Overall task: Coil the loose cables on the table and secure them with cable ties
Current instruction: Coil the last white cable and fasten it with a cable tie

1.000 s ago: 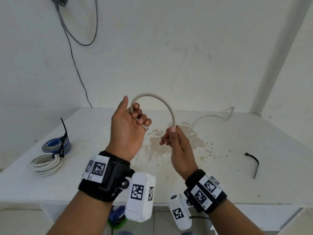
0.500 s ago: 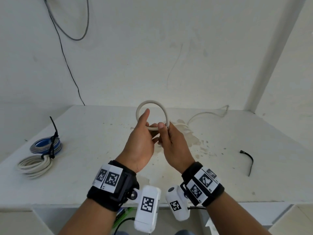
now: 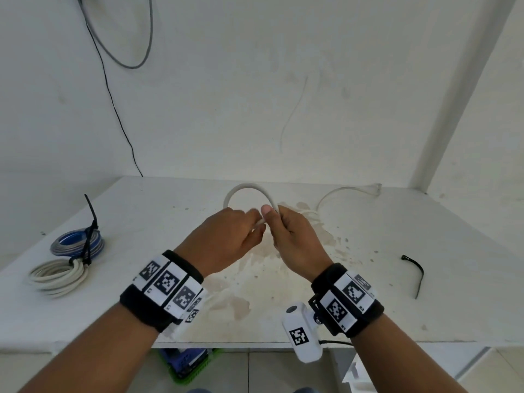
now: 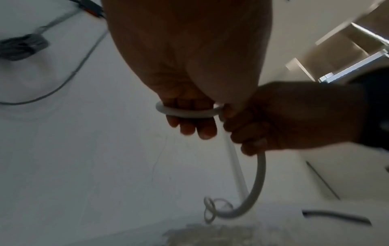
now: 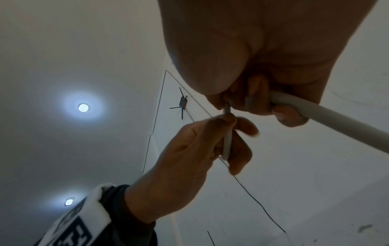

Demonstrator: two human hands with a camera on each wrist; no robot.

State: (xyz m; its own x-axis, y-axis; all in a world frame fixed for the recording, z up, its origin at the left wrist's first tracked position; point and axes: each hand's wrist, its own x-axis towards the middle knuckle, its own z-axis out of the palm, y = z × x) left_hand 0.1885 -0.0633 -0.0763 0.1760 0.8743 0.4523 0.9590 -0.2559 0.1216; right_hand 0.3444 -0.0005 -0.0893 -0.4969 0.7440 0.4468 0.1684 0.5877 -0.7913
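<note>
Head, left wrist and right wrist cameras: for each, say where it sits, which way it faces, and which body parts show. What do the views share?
Head: on the head, facing forward and down at the table; both forearms show.
Left wrist: looks along the left hand toward the right hand.
Right wrist: tilted upward, palm and ceiling lights.
Shared: both hands gripping the white cable.

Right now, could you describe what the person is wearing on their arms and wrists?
Bare forearms, no sleeves. Each wrist has a black strap carrying white panels printed with black square tags; the right wrist band also bears a white camera pod with its own tag and a thin black cable.

White cable [image 3: 247, 190] loop between 2 hands
</note>
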